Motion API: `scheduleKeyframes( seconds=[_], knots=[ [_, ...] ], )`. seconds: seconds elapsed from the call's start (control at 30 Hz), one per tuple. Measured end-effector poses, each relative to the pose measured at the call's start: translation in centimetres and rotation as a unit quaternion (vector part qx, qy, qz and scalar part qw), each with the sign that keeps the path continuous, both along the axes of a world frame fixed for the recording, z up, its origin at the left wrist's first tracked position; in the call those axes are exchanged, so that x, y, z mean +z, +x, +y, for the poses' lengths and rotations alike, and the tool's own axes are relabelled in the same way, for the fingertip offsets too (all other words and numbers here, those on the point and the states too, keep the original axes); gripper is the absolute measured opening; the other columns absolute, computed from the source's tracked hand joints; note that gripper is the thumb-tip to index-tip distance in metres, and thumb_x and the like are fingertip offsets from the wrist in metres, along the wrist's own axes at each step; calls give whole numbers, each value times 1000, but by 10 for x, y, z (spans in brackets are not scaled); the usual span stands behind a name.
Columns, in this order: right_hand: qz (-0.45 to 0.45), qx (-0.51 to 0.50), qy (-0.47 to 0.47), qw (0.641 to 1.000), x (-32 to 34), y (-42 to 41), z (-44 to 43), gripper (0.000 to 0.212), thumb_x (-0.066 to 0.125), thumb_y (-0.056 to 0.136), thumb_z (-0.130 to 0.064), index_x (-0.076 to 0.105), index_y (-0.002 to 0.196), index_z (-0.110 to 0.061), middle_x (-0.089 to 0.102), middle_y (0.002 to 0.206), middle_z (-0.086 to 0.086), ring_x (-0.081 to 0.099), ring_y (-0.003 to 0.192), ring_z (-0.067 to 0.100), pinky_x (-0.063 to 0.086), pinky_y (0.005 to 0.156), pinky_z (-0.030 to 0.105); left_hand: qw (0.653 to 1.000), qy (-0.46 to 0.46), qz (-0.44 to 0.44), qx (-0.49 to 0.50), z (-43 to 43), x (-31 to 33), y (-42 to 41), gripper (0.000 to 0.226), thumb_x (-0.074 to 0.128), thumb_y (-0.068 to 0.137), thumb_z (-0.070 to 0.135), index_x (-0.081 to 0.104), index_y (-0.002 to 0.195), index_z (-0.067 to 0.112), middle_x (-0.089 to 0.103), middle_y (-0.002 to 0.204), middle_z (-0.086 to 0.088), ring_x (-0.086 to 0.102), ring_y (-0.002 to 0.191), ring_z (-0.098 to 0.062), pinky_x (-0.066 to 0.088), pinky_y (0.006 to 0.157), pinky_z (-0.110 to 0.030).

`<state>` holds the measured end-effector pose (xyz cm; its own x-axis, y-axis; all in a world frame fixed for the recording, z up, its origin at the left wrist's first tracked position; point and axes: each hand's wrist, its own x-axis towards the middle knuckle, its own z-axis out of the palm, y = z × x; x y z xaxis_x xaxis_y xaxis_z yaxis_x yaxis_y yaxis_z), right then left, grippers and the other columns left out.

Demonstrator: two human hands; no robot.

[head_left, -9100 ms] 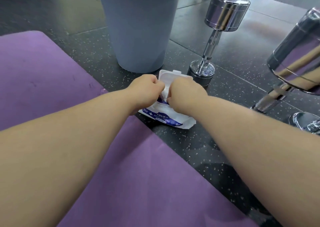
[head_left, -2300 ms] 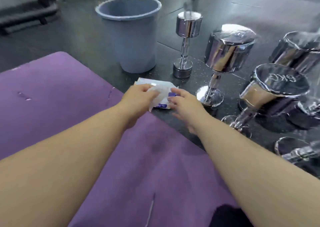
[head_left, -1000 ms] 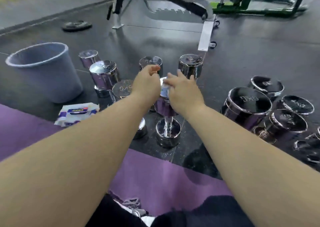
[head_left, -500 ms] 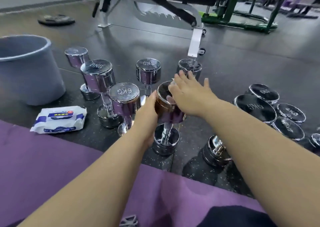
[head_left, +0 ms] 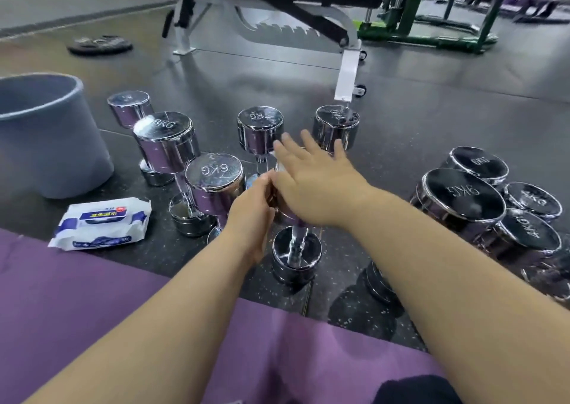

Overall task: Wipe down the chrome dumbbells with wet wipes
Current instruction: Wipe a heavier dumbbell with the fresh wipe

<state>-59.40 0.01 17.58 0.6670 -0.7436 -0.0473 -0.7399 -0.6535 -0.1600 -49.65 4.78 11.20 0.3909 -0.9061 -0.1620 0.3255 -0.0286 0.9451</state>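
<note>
Chrome is the whole job, and I judge it barely begun: one dumbbell [head_left: 296, 255] in the middle of the dark floor [head_left: 431, 120] is under the hands. The 6KG dumbbell [head_left: 214, 175] and 8KG dumbbell [head_left: 165, 138] to its left, others farther off, and the cluster [head_left: 462, 200] at the right look untouched and are left to do. The worked dumbbell stands on end with its long axis near vertical. Its lower head sits on the floor just beyond the near purple mat [head_left: 92, 295], its handle rises straight up, and its upper head is mostly covered. The right hand [head_left: 317, 184] lies palm-down on that top face with its fingers straight and spread wide. The left hand [head_left: 251, 215] has its fingers curled against the left side of the same head, steadying it. No wipe is plainly visible; if one is in use, it is hidden beneath the right palm. The wipe pack [head_left: 101, 221] lies on the floor at the left, near the mat's edge, with a grey bin [head_left: 46, 144] beyond it.
</note>
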Motion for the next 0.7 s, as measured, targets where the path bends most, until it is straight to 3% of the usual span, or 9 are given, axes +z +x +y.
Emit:
scheduleKeyframes(
  seconds=[0.13,0.2,0.27,0.37,0.43,0.5,0.57,0.63,0.7],
  knots=[
    [-58,-24,3,998,-9,-27,-7,54,15,105,-38,10,158,-27,2,164,-11,-5,152,16,-5,121,49,999,-10,-25,-29,0,1,-3,32,43,99,17,71,86,23,72,75,7,63,62,-3,47,54,-17],
    [-175,-103,52,978,-17,-35,-13,54,13,103,-38,28,152,-22,24,160,-2,16,148,22,12,118,45,999,-3,-12,-31,1,3,-6,39,41,102,19,70,76,25,70,66,15,61,54,5,41,44,-9],
    [-366,-191,137,900,-37,-32,10,46,13,101,-46,39,137,-35,48,132,-7,39,125,16,27,103,38,999,-1,-19,-28,3,3,-7,38,42,102,21,69,75,24,68,64,15,59,52,4,40,43,-8],
    [-550,-253,237,759,-50,-15,34,56,20,100,-57,34,148,-33,53,119,-24,45,116,2,31,104,26,999,-3,-20,-24,2,2,-6,35,41,102,23,67,80,23,68,62,13,59,49,1,39,42,-9],
    [-599,-283,283,694,-46,-14,5,59,20,99,-58,51,133,-20,66,119,3,61,91,10,51,95,34,1000,-7,-13,-22,3,1,-8,36,39,103,24,66,80,25,67,60,17,58,49,5,39,42,-9],
    [-623,-319,302,647,-38,-13,-12,60,24,101,-55,51,136,-15,58,134,16,56,79,10,52,90,36,1000,-1,-20,-18,2,-2,-12,39,38,104,30,68,80,27,68,64,20,60,56,5,43,48,-12],
    [-625,-304,298,654,-55,-6,5,77,25,92,-74,43,146,-22,47,148,7,57,111,14,50,94,36,1000,7,-23,6,1,-2,-12,39,40,103,35,69,79,26,69,67,18,60,61,0,44,54,-18],
    [-600,-280,248,707,-70,6,40,85,24,89,-75,19,156,-23,24,161,-4,23,147,12,25,119,42,999,18,5,34,-3,-1,-11,39,42,102,35,70,78,22,72,73,11,64,70,-7,49,60,-22],
    [-614,-285,243,695,-70,9,37,87,21,86,-76,16,156,-25,23,161,-5,19,148,12,19,121,43,999,22,22,39,-3,1,-11,39,44,101,35,71,78,21,75,79,5,67,79,-14,55,73,-29]
  ],
)
